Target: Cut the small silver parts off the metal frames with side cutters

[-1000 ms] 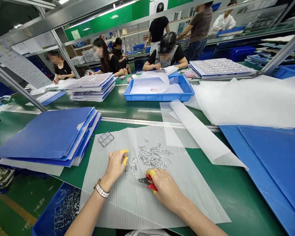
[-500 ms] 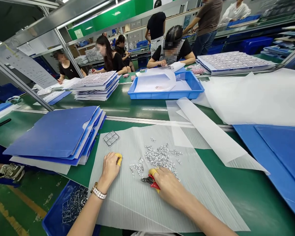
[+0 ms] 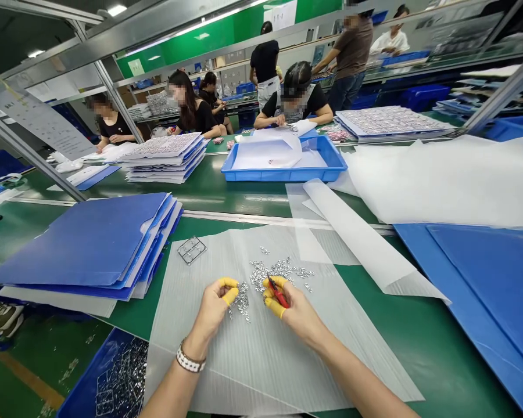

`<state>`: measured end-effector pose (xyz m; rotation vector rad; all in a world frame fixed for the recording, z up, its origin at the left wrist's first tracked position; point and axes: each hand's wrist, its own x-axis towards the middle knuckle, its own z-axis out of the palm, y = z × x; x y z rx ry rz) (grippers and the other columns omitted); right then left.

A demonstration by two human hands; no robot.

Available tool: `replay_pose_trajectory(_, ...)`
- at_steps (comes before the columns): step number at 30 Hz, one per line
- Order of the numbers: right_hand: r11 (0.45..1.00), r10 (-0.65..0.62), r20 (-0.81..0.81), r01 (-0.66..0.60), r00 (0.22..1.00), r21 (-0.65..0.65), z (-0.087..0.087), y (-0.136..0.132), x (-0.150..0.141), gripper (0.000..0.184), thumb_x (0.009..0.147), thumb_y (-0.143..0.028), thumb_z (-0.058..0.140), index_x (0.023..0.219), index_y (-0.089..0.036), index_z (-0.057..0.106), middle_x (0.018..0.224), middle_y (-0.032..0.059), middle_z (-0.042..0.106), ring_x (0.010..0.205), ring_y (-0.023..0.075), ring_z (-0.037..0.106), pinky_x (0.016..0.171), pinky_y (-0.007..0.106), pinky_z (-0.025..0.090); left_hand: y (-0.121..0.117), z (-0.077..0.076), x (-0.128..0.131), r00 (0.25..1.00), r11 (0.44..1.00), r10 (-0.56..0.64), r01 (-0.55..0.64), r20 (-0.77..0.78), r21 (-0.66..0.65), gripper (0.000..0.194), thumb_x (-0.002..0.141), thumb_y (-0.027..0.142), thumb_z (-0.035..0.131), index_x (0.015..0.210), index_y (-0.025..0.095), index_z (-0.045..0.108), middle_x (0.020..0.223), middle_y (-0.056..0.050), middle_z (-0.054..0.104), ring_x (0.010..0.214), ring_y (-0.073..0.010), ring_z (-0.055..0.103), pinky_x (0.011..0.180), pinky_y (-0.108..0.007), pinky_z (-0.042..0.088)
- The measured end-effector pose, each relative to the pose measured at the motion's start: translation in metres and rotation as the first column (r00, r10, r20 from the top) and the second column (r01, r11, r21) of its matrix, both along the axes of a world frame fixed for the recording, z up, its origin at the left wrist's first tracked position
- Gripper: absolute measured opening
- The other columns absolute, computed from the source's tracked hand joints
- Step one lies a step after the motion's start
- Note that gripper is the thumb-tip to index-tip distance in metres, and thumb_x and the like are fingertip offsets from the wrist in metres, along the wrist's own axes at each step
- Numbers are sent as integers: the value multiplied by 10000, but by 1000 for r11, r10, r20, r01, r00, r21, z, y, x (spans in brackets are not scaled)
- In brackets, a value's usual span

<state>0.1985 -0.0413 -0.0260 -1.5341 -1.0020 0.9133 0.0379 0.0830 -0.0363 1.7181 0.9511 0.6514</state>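
Note:
My left hand point(image 3: 213, 310) rests on a white foam sheet point(image 3: 253, 360), its yellow-capped fingers curled beside a small heap of silver metal parts point(image 3: 243, 303); whether it holds one is unclear. My right hand point(image 3: 294, 310), also with yellow finger caps, is closed round red-handled cutters point(image 3: 279, 295) that point up into a larger pile of silver parts point(image 3: 279, 271). A small metal frame point(image 3: 192, 249) lies flat at the sheet's far left corner.
A stack of blue folders point(image 3: 91, 244) lies to the left, blue sheets point(image 3: 483, 273) to the right. A blue bin of metal frames point(image 3: 113, 377) sits at the near left. Beyond a metal rail stand a blue tray point(image 3: 283, 173), white paper, and several seated workers.
My right hand has turned the cutters from pointing left to pointing up and moved up to the pile. My left hand has shifted right toward the small heap.

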Motion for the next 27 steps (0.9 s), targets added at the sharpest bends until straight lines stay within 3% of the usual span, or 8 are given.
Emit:
replay_pose_trajectory(4, 995, -61, -172, 73, 983, 64, -1, 3, 2, 302, 745, -304, 574, 1026, -220, 501, 840, 20, 590, 809, 187, 590, 731, 330, 483, -20, 0, 24, 995, 991, -16, 29, 101, -133, 218, 721, 312, 603, 861, 147, 633, 818, -62, 672, 718, -147, 612, 636, -264, 489)
replay_pose_trajectory(12, 986, -141, -189, 155, 972, 59, -6, -5, 11, 338, 744, -288, 563, 1065, -202, 499, 864, 27, 610, 801, 187, 594, 648, 303, 478, -32, 2, 43, 987, 980, -74, 98, 142, -172, 238, 696, 359, 644, 827, 160, 629, 814, -47, 666, 766, -158, 610, 707, -285, 489)
replay_pose_trajectory(22, 979, -193, -55, 196, 980, 55, -13, -12, 17, 365, 744, -275, 548, 1097, -208, 484, 894, 39, 630, 811, 196, 612, 683, 330, 497, -39, -7, 57, 985, 985, -173, 172, 15, 26, 146, 757, 263, 577, 840, 175, 659, 823, -48, 664, 734, -161, 578, 680, -287, 458)
replay_pose_trajectory(24, 978, -209, 33, 208, 977, 33, -15, -16, 20, 359, 754, -265, 539, 1104, -215, 478, 896, 32, 635, 801, 192, 616, 694, 334, 498, -41, -5, 59, 981, 978, -194, 194, -9, 76, 137, 752, 237, 582, 841, 193, 676, 805, -38, 659, 720, -159, 557, 685, -292, 442)
replay_pose_trajectory(27, 973, -215, 292, 231, 932, -21, -15, -20, 27, 345, 773, -252, 525, 1114, -223, 478, 962, 43, 636, 850, 205, 613, 730, 350, 484, -38, -1, 52, 975, 954, -198, 215, -98, 210, 156, 759, 225, 582, 873, 230, 689, 812, -26, 660, 749, -167, 551, 723, -306, 424)
